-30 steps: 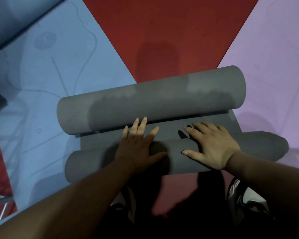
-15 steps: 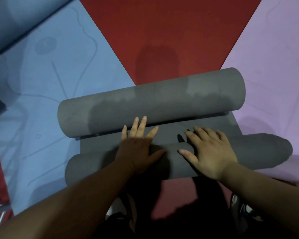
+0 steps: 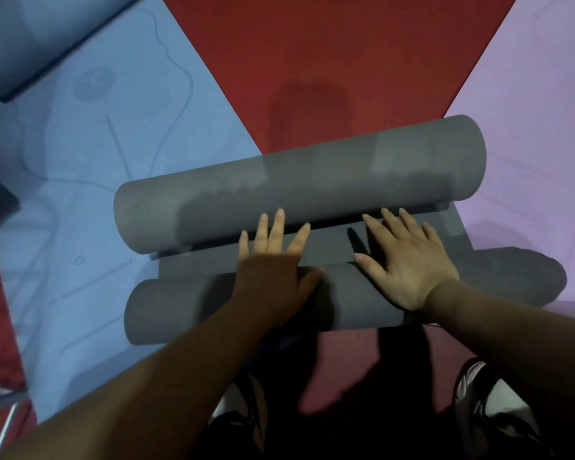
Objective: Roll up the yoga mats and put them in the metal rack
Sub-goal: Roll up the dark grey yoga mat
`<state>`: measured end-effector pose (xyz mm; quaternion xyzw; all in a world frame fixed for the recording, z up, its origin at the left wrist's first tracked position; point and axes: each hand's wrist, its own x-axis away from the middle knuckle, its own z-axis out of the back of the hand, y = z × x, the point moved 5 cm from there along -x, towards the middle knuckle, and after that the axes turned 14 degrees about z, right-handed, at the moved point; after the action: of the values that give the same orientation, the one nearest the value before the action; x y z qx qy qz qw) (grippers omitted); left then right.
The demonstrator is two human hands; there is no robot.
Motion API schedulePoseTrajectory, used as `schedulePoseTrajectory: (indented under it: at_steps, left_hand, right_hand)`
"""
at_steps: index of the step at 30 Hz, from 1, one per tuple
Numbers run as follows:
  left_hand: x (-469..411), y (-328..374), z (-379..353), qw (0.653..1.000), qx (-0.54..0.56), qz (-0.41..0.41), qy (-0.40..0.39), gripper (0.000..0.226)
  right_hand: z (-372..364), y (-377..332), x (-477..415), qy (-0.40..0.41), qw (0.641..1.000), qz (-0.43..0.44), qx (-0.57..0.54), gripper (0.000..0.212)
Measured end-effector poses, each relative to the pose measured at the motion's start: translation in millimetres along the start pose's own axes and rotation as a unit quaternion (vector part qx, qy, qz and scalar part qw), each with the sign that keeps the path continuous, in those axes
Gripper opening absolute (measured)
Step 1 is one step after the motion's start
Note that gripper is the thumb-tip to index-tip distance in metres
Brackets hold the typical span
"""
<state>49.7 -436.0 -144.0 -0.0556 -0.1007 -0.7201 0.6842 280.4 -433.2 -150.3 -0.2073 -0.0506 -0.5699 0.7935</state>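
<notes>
Surrounding things: a blue mat (image 3: 97,194) lies flat on the left with thin line drawings on it, and its far end is curled into a blue roll (image 3: 30,34) at the top-left corner; a lilac mat (image 3: 528,111) lies flat on the right; red floor (image 3: 312,61) shows between them.
Lower-left edge: a metal tube (image 3: 7,423) slants out of view; what it belongs to cannot be told.
Bottom edge: two shoes (image 3: 472,393), one under each forearm, dim in shadow.
Grey mat (image 3: 412,167): lies crosswise over the red floor, with its ends overlapping the blue and lilac mats; it is curled from both ends.
In the way: the thick far roll (image 3: 299,180) lies directly ahead of the thinner near roll (image 3: 180,310), with only a narrow flat strip (image 3: 329,250) between them.
Left hand (image 3: 273,270): palm down on the near roll, fingers (image 3: 276,234) straight and spread across the strip, the longest tips touching the far roll.
Right hand (image 3: 402,267): palm down beside it on the same roll, fingers (image 3: 392,224) splayed and reaching to the foot of the far roll.
Grip: neither hand curls round anything — both press flat with straight fingers.
Forearms: both reach in from the bottom edge and converge on the middle of the near roll.
</notes>
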Motion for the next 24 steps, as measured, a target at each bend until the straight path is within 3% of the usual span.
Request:
schedulePoseTrajectory:
  at_steps: [19,24]
  left_hand:
    - [-4,-6,-10,0.997,0.006,0.050,-0.062,0.087]
    - [-11,-5,-10,0.997,0.003,0.053,-0.060,0.086]
  right_hand:
    - [1,-21,19,-0.028,1.000,-0.001,-0.002,0.086]
    - [-4,-17,13,0.004,1.000,-0.010,0.020,0.083]
